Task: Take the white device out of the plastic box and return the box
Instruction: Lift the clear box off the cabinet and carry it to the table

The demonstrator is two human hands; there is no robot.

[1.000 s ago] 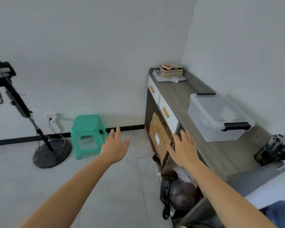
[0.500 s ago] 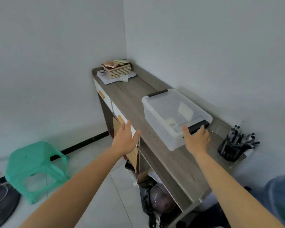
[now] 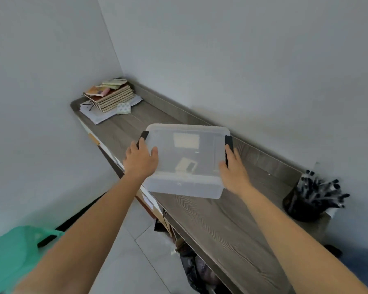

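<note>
Hands on both ends of plastic box [image 3: 187, 164]: left hand [image 3: 141, 161] and right hand [image 3: 234, 169] gripping at black latches, lid on, box over tabletop [image 3: 217, 221] front edge. White device [image 3: 186, 164] inside.

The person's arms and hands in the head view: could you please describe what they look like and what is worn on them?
Both forearms are bare up to the frame edge: no sleeves, gloves, watch or bracelet show. The left hand and right hand carry no visible rings or markings. Nails look short and unpainted, though blur limits detail.
</note>
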